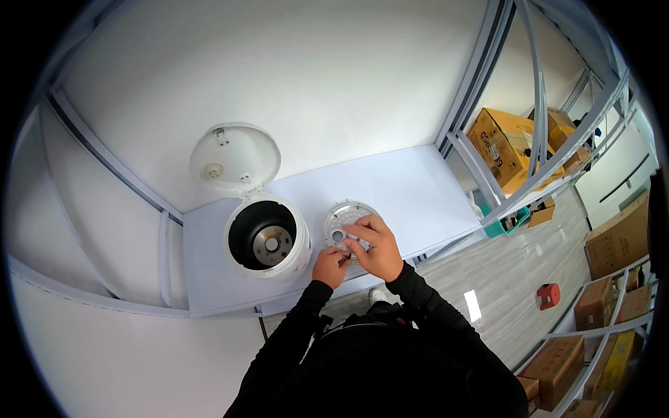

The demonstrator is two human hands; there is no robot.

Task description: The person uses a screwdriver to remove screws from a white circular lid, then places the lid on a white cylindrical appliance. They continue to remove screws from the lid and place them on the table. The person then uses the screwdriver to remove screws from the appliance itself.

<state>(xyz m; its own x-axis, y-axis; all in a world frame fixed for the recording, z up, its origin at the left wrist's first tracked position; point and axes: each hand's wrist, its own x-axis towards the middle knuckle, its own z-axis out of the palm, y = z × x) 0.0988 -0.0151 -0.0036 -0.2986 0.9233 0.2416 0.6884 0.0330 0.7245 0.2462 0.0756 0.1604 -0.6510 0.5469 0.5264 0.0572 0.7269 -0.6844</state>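
A white rice cooker (301, 245) stands on the pale tabletop with its hinged lid (254, 155) swung up. Inside its dark body a round metal heating plate (259, 245) shows. To the cooker's right is a round, shiny, perforated disc (339, 217), like an inner lid or steamer plate. My left hand (330, 267) is at the disc's near edge, fingers pinched together on something dark and too small to name. My right hand (378, 251) reaches over the disc's right side, thumb and fingers curled toward each other. What lies between them is mostly hidden.
The white tabletop (411, 188) sits inside a grey metal frame (474, 76). Off to the right are a yellow carton (512, 143), a teal bin (496, 228) and a red stool (548, 296) on the floor. Shelves with brown boxes (554, 369) stand at lower right.
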